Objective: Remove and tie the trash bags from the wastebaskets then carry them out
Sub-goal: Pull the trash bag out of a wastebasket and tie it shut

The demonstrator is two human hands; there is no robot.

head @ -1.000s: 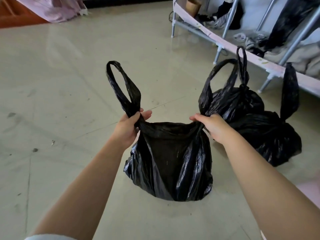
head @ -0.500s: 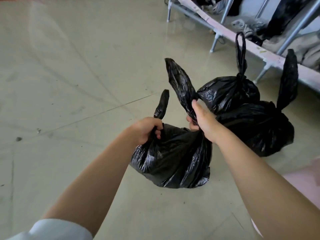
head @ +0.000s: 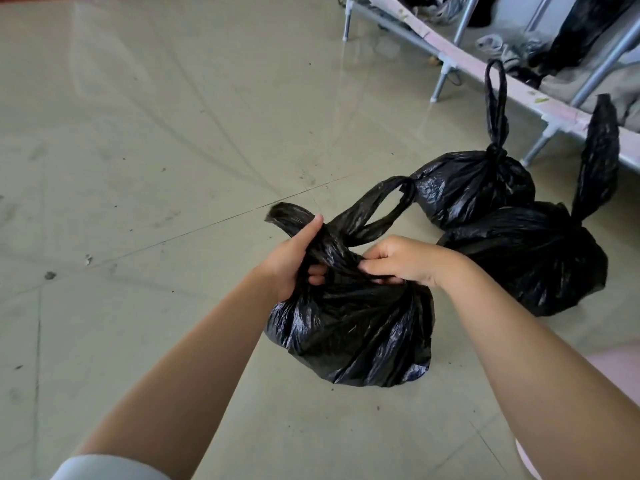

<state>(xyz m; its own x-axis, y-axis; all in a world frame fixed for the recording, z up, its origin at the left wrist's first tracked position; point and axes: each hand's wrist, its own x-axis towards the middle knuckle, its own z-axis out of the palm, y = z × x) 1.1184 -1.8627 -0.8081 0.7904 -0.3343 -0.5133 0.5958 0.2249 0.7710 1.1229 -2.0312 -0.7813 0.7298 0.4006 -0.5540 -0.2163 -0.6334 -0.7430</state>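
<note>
Both hands work the crinkled black plastic trash bag point(head: 349, 327) sitting on the pale tiled floor point(head: 138, 150) at near centre: the left hand point(head: 294, 261) has its grip closed around one twisted handle, the right hand point(head: 403, 259) pinches the other at the crossing. Two knotted black plastic bags point(head: 474, 185) rest just beyond, far right.

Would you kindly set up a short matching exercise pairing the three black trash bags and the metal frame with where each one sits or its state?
Things:
1. near bag
2. far bag
3. right bag
4. metal frame

States:
A. knotted, thin loop upright
B. held by both hands, not yet knotted
C. top right, on legs
D. knotted, broad tail upright

Pairs: 1-B, 2-A, 3-D, 4-C
</note>
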